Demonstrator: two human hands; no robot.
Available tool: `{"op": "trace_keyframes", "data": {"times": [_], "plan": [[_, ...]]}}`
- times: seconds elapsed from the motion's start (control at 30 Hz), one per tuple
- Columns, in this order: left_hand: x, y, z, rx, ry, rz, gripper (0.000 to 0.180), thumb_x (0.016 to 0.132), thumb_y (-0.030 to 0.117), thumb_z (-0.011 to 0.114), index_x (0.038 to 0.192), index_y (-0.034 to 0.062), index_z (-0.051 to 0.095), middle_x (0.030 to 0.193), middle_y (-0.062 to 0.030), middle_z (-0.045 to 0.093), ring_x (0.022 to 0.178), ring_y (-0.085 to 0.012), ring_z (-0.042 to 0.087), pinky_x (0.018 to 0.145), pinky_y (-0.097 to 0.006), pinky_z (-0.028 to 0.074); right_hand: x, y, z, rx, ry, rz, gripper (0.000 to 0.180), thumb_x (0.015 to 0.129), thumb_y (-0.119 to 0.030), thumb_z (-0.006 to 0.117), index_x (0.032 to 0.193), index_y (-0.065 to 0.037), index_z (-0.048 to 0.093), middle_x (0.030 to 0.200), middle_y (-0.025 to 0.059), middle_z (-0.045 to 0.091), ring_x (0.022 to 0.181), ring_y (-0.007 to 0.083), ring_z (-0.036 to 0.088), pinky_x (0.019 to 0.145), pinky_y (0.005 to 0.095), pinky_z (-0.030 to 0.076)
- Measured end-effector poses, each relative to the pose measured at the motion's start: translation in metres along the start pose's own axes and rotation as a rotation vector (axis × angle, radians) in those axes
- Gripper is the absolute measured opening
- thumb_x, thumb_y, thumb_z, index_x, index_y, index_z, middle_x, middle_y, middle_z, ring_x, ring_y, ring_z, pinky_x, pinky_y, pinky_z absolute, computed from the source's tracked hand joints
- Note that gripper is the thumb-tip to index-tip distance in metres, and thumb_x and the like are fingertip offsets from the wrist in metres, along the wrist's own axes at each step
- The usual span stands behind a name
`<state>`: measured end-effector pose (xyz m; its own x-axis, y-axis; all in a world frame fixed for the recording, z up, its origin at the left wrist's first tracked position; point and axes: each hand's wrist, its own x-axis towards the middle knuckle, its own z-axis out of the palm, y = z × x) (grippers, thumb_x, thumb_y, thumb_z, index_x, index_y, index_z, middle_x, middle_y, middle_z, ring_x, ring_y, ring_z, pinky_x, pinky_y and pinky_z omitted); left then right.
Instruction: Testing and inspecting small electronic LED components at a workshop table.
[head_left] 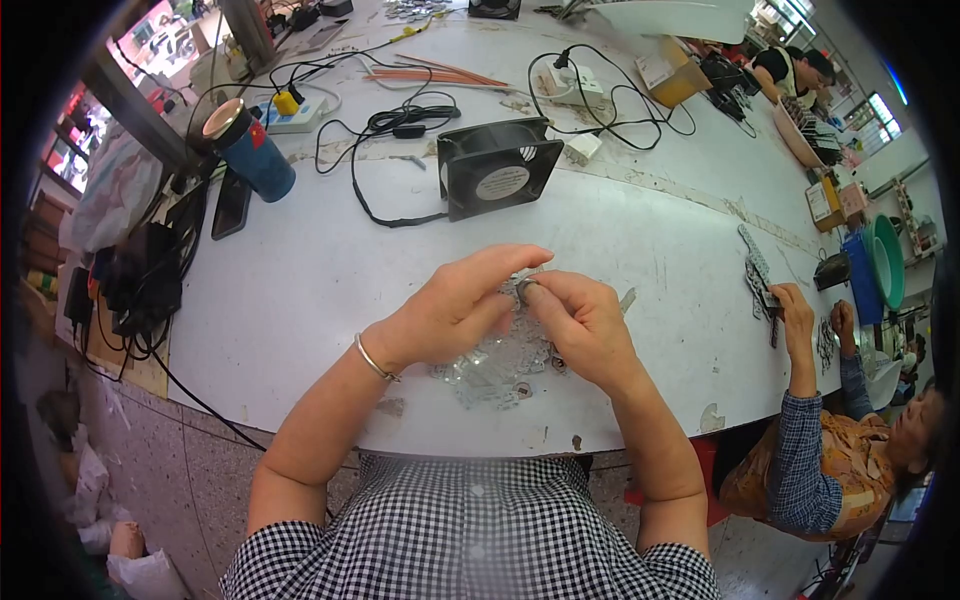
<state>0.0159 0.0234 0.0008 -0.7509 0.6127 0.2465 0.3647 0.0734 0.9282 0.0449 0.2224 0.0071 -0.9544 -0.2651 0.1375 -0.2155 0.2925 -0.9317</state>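
My two hands meet above a pile of small clear plastic and metal pieces [485,375] on the white table. My right hand [585,325] is closed in a pinch on a small grey metal piece [524,288], whose exact kind is too small to tell. Beside it, my left hand [450,305], with a silver bangle [371,358] on the wrist, has its fingers stretched out and its thumb apart. Part of the pile lies hidden beneath both hands. Just beyond them stands a black square cooling fan [500,170] with a cable.
A blue tumbler [255,160] and a phone [231,205] stand at the left, near black cables and adapters [145,280]. Power strips [293,115] and copper-coloured rods [435,75] lie farther back. At the right a co-worker [830,460] handles metal strips [754,260].
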Motion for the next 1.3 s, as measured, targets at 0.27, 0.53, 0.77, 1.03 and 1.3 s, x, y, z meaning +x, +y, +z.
{"op": "trace_keyframes", "data": {"times": [0.27,0.53,0.77,1.03,1.3], "plan": [[-0.001,-0.006,0.005,0.075,0.026,0.068,0.053,0.088,-0.011,0.052,0.138,0.0023,0.049,0.121,-0.0111,0.059,0.071,-0.0097,0.064,0.063,-0.023,0.054,0.002,0.003,-0.001,-0.088,-0.113,0.02,0.018,0.095,-0.011,0.056,0.087,0.002,0.064,0.07,0.0005,0.056,0.065,0.006,0.047,0.058,0.0256,0.039],[-0.001,-0.014,0.0,0.228,0.232,0.135,0.036,0.085,-0.006,0.062,0.121,-0.0006,0.062,0.105,-0.011,0.068,0.069,-0.0118,0.066,0.062,-0.024,0.054,0.004,0.009,-0.004,-0.012,0.028,0.035,0.015,0.095,-0.009,0.057,0.093,0.002,0.067,0.072,-0.001,0.056,0.066,0.0041,0.047,0.059,0.0235,0.039],[0.001,-0.016,-0.002,0.46,0.216,0.303,0.029,0.081,-0.004,0.068,0.11,-0.0012,0.068,0.099,-0.0155,0.07,0.081,-0.0263,0.069,0.071,-0.03,0.057,0.005,0.01,-0.006,-0.184,0.032,-0.098,0.014,0.093,-0.008,0.057,0.093,0.003,0.065,0.072,0.0062,0.058,0.064,0.0124,0.049,0.059,0.0285,0.04],[-0.001,-0.015,-0.001,0.541,0.199,0.31,0.027,0.08,0.002,0.069,0.107,0.002,0.066,0.094,-0.013,0.069,0.077,-0.0294,0.068,0.065,-0.035,0.056,0.004,0.013,-0.006,-0.211,0.02,-0.114,0.014,0.092,-0.008,0.057,0.092,0.003,0.064,0.071,0.0095,0.057,0.064,0.0175,0.051,0.06,0.0316,0.042],[0.002,-0.014,-0.001,0.646,0.231,0.374,0.028,0.076,0.0,0.069,0.103,0.0027,0.066,0.091,-0.0099,0.069,0.072,-0.0262,0.068,0.06,-0.033,0.055,0.005,0.008,-0.001,-0.158,0.067,-0.148,0.014,0.093,-0.009,0.056,0.091,0.003,0.064,0.071,0.0091,0.058,0.065,0.0172,0.051,0.06,0.0317,0.042]]}}
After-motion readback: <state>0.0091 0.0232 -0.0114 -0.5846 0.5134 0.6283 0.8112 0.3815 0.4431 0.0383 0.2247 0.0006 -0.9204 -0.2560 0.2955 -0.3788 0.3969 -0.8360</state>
